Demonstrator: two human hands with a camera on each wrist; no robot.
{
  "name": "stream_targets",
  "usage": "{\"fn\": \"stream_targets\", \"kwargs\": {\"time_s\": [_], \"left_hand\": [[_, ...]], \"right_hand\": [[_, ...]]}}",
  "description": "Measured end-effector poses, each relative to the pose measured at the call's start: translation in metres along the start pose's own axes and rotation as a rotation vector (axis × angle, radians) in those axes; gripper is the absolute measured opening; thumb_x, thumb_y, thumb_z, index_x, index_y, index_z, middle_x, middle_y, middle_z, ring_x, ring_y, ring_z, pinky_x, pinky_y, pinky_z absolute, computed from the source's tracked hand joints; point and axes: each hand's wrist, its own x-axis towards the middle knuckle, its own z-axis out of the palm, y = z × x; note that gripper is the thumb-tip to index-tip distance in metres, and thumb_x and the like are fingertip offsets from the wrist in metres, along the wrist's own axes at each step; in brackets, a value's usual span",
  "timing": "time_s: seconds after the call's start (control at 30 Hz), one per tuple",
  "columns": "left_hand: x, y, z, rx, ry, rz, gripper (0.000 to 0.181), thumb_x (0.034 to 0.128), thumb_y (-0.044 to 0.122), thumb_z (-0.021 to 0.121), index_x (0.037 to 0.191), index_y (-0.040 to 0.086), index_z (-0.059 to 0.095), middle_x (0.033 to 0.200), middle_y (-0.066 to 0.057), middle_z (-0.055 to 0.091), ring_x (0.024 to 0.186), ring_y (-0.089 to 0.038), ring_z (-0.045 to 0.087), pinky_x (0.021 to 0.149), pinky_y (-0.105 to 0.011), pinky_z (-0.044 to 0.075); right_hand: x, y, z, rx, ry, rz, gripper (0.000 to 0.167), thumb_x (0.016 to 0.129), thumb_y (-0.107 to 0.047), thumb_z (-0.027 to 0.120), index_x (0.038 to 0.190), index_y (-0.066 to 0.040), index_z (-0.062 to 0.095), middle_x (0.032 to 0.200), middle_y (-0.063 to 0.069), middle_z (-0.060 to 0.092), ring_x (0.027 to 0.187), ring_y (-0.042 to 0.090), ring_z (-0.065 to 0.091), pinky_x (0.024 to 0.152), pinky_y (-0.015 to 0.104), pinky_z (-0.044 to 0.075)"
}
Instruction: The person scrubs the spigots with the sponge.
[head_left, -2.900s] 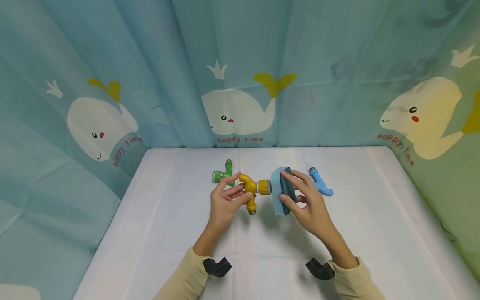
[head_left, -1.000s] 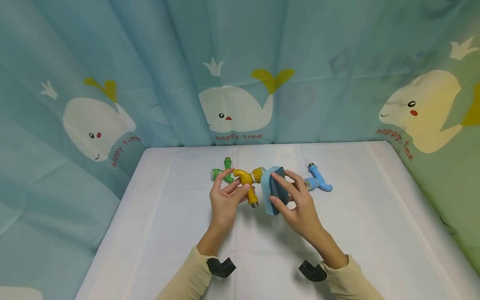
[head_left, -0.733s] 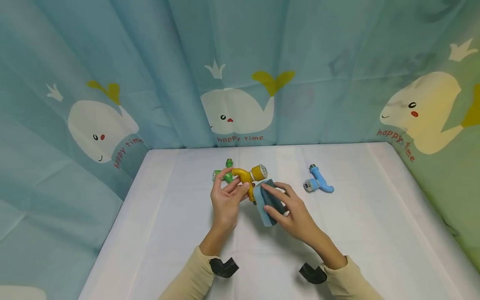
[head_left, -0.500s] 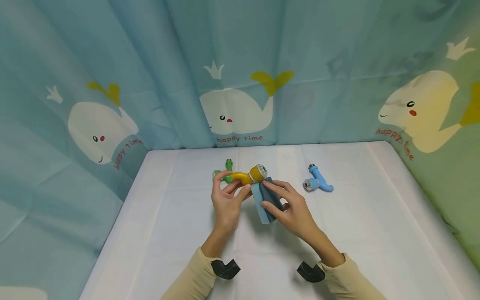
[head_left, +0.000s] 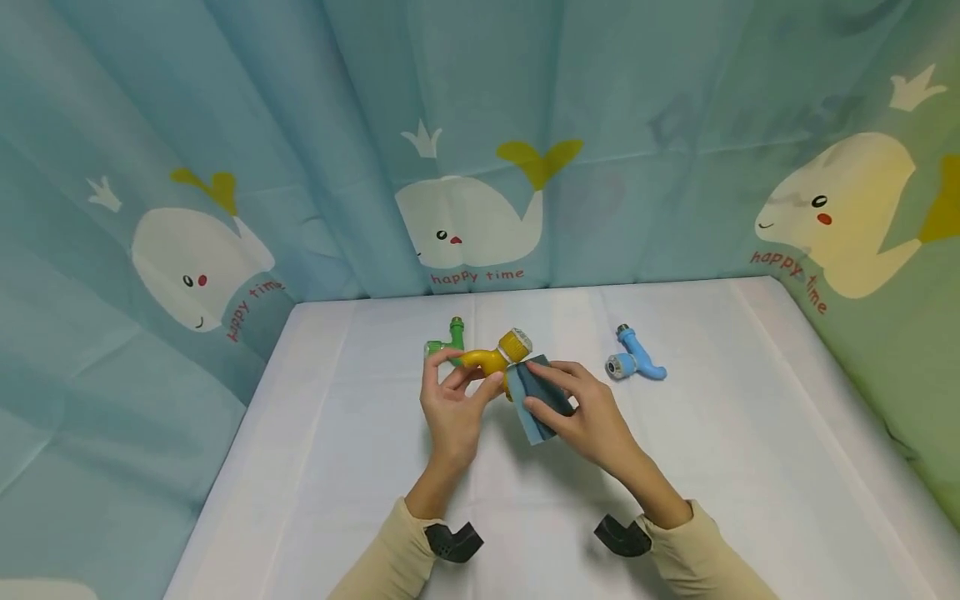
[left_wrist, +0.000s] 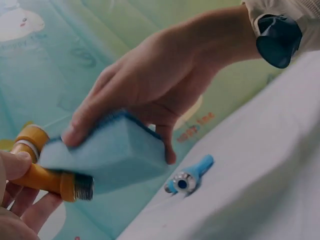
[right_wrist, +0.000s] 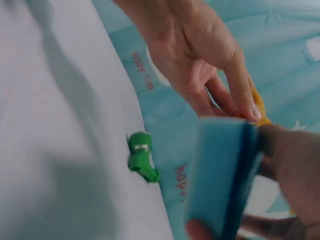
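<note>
The left hand [head_left: 453, 421] pinches a yellow toy tap [head_left: 486, 360] by its curved spout side, above the table. Its ribbed knob with a clear end points up and right. The right hand [head_left: 592, 415] grips a two-tone blue sponge block [head_left: 534, 403], light on one face and dark on the other. In the left wrist view the sponge [left_wrist: 107, 155] lies against the tap [left_wrist: 42, 179], whose threaded metal end sticks out below it. From the right wrist the sponge [right_wrist: 220, 175] hides most of the tap.
A green tap [head_left: 457, 332] lies behind the left hand on the white table [head_left: 360, 467]. To the right lies a light blue tap [head_left: 636, 360]. A blue-green curtain [head_left: 322, 233] printed with whales hangs around the table's back and sides.
The sponge has moved from beside the knob end down and left to the tap's lower body. The yellow tap has turned, its knob tilting upward. Both hands keep their holds.
</note>
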Motion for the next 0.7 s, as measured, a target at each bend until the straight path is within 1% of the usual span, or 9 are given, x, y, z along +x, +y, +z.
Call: {"fn": "stream_targets", "kwargs": {"time_s": [0.07,0.13,0.23,0.3,0.4,0.47,0.53,0.6,0.7], "left_hand": [[0.0,-0.001,0.0,0.029,0.004,0.0,0.055,0.0837,-0.014,0.077,0.127,-0.004,0.044,0.114,-0.03,0.069,0.093,-0.028,0.068,0.078,-0.042,0.063],[0.0,-0.001,-0.001,0.056,0.011,-0.001,0.055,0.0833,-0.013,0.078,0.126,-0.005,0.044,0.114,-0.029,0.069,0.094,-0.03,0.07,0.077,-0.042,0.063],[0.001,-0.003,-0.001,0.075,0.019,0.003,0.056,0.0834,-0.012,0.079,0.127,-0.004,0.044,0.116,-0.028,0.068,0.095,-0.037,0.072,0.077,-0.042,0.063],[0.002,-0.003,0.0,0.094,0.027,0.016,0.057,0.083,-0.01,0.08,0.127,-0.003,0.045,0.116,-0.028,0.068,0.094,-0.042,0.073,0.077,-0.042,0.063],[0.002,-0.003,0.001,0.114,0.03,0.012,0.056,0.0825,-0.008,0.082,0.125,-0.001,0.046,0.114,-0.026,0.068,0.092,-0.042,0.074,0.076,-0.042,0.063],[0.001,-0.004,0.001,0.113,0.039,-0.002,0.056,0.0814,-0.009,0.082,0.124,0.0,0.046,0.112,-0.026,0.067,0.09,-0.039,0.074,0.074,-0.041,0.063],[0.0,-0.006,0.001,0.099,0.046,-0.012,0.056,0.0812,-0.011,0.081,0.123,-0.002,0.045,0.111,-0.026,0.066,0.089,-0.036,0.074,0.074,-0.04,0.064],[0.0,-0.006,0.002,0.069,0.038,-0.026,0.056,0.0819,-0.012,0.08,0.123,-0.005,0.042,0.115,-0.028,0.066,0.091,-0.036,0.074,0.075,-0.039,0.063],[0.001,-0.004,0.003,0.037,0.008,-0.049,0.055,0.0854,-0.012,0.076,0.124,-0.009,0.037,0.126,-0.029,0.065,0.101,-0.038,0.072,0.082,-0.038,0.062]], "right_hand": [[0.001,0.0,0.0,-0.069,0.008,0.02,0.048,0.091,-0.028,0.081,0.136,-0.014,0.069,0.131,0.022,0.063,0.104,0.036,0.067,0.079,0.049,0.06],[0.0,0.001,-0.002,-0.105,0.029,0.042,0.048,0.089,-0.026,0.083,0.134,-0.014,0.07,0.13,0.023,0.064,0.105,0.039,0.067,0.08,0.053,0.059],[-0.001,0.001,-0.003,-0.088,0.044,0.042,0.048,0.088,-0.024,0.084,0.132,-0.014,0.071,0.129,0.022,0.064,0.101,0.036,0.067,0.076,0.05,0.06],[-0.002,0.0,-0.002,-0.062,0.021,0.02,0.049,0.088,-0.025,0.084,0.134,-0.015,0.07,0.131,0.022,0.063,0.102,0.036,0.067,0.076,0.048,0.061],[-0.003,0.001,0.0,-0.124,0.012,0.0,0.049,0.09,-0.029,0.082,0.136,-0.017,0.069,0.134,0.023,0.061,0.107,0.039,0.066,0.079,0.052,0.061],[-0.005,0.002,0.001,-0.18,0.063,0.005,0.049,0.088,-0.028,0.083,0.135,-0.018,0.07,0.134,0.023,0.061,0.109,0.041,0.066,0.08,0.056,0.06],[-0.006,0.004,0.001,-0.193,0.147,-0.001,0.05,0.086,-0.024,0.086,0.133,-0.018,0.071,0.133,0.022,0.061,0.107,0.041,0.065,0.079,0.056,0.059],[-0.007,0.003,0.003,-0.161,0.216,-0.043,0.052,0.084,-0.021,0.087,0.133,-0.018,0.071,0.134,0.021,0.06,0.1,0.037,0.065,0.074,0.053,0.059],[-0.006,0.001,0.008,-0.102,0.241,-0.127,0.055,0.084,-0.021,0.087,0.136,-0.019,0.069,0.138,0.018,0.057,0.094,0.032,0.064,0.07,0.046,0.06]]}}
